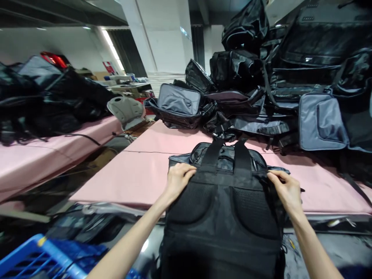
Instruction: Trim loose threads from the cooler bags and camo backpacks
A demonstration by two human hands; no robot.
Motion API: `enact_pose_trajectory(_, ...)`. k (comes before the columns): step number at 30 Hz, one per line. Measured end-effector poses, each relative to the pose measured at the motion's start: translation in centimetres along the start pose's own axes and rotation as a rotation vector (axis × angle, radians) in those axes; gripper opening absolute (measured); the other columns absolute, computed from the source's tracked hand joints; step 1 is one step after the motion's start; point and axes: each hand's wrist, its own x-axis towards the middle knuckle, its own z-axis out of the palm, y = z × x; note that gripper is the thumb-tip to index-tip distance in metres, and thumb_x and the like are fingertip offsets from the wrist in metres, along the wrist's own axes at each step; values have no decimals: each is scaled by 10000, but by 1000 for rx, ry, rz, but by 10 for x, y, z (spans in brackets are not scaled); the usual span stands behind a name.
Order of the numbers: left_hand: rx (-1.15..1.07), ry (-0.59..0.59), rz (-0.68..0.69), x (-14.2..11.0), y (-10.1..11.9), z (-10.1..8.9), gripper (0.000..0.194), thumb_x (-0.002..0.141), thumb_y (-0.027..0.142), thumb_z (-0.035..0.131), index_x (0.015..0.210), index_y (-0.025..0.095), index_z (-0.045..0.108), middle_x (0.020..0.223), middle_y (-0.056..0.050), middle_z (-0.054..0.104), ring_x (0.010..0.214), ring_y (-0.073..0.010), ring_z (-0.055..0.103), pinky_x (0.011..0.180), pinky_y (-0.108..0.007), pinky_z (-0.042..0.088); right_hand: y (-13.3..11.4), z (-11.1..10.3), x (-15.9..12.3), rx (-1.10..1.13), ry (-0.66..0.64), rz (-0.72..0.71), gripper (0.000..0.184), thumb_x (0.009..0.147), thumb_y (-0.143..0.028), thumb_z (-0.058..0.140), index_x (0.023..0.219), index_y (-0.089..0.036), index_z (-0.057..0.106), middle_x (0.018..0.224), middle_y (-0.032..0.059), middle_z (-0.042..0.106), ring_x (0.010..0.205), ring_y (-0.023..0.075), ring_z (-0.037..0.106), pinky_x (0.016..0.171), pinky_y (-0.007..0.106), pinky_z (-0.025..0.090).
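Note:
A black backpack (225,209) lies in front of me, its back side with two mesh pads facing up and its shoulder straps running away from me. Part of it rests on the pink-covered table (139,170), while the lower end hangs over the near edge. At the backpack's upper left edge, my left hand (179,177) pinches the fabric between thumb and fingers. My right hand (286,188) grips the opposite upper edge in the same way. The backpack's underside is hidden.
Black bags with grey lining (180,100) are piled at the table's far side, rising high on the right. Another pink table (95,135) on the left bears more black bags (58,100). A grey chair (126,110) stands between them. A blue plastic crate (43,255) is at lower left.

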Motion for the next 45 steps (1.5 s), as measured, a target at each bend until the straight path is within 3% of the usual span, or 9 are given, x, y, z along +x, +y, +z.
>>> enact_pose_trajectory(4,51,-111,55,-2,14,11,109,792,254,607,875,240,677,912,-7,653,866,-179,544,779,-337,365,-34,28,-18,-28,-135,-143,246,782,-436,553,835,-221,662,887,15,671,837,190,599,745,282,425)
enact_pose_trajectory(12,85,-140,217,13,39,34,93,815,275,581,791,213,647,844,-11,611,835,-171,503,748,-330,335,-68,80,-32,-407,-111,-553,182,860,-333,508,832,-210,638,791,33,634,740,172,543,647,280,368)
enact_pose_trajectory(18,-203,116,-136,18,7,5,180,841,210,483,695,165,577,775,-16,588,770,-145,529,724,-265,396,-72,93,-25,-465,-125,-577,168,857,-315,521,777,-216,630,758,21,612,718,156,527,618,272,338)
enact_pose_trajectory(23,-148,173,-193,-28,-20,-25,260,876,299,416,739,178,602,794,-23,613,793,-157,551,752,-274,415,-80,105,-26,-421,-169,-569,157,847,-315,531,799,-207,634,791,33,626,751,173,532,645,274,349)
enact_pose_trajectory(27,18,4,32,-86,-3,-22,197,861,295,476,964,201,615,1012,-58,626,1021,-197,523,911,-348,369,-84,114,-20,-257,-233,-427,165,820,-292,536,739,-182,628,766,42,627,743,178,540,663,284,370)
enact_pose_trajectory(30,154,-272,182,-106,10,-16,344,813,305,562,1156,273,546,1270,-55,503,1250,-263,345,1011,-445,273,-77,96,-8,128,-154,-196,187,787,-339,541,811,-170,618,769,17,620,713,150,548,667,267,409)
enact_pose_trajectory(34,275,-351,135,-87,2,-4,436,847,348,505,1274,283,446,1388,-44,371,1314,-278,230,1022,-480,256,-48,36,-23,340,44,-27,304,709,-395,614,905,-164,595,789,9,594,696,129,536,671,263,423)
enact_pose_trajectory(39,269,-380,115,-51,-12,10,396,894,393,388,1272,293,452,1378,-16,389,1298,-270,271,1010,-467,274,26,-30,-130,22,95,233,365,634,-438,665,847,-143,638,674,18,587,608,144,505,580,267,408)
enact_pose_trajectory(45,238,-394,126,-42,-18,18,405,897,416,342,1263,289,461,1369,-17,403,1294,-275,276,994,-473,283,65,-39,-209,23,-13,404,380,684,-502,564,666,-130,638,645,56,624,632,195,552,609,308,427)
